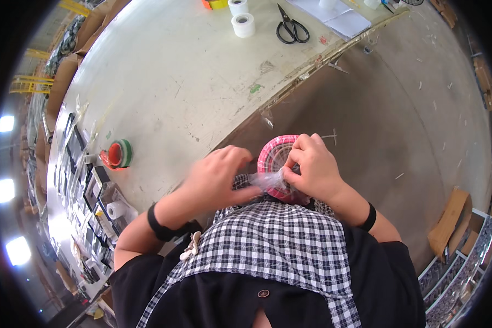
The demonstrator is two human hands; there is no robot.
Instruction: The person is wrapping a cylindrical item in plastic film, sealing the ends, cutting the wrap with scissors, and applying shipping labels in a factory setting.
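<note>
Coil (pixel 276 156) of pink wire is gripped at its right rim by the closed right hand (pixel 314 169); clear film (pixel 268 180) beneath is pinched by the blurred left hand (pixel 221 175).

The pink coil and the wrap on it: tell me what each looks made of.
Pink coil: probably plastic-sheathed wire or cord, shown by glossy, tightly wound rings. Wrap: thin clear plastic film, crinkled and see-through, pinched between left hand and right hand.
</note>
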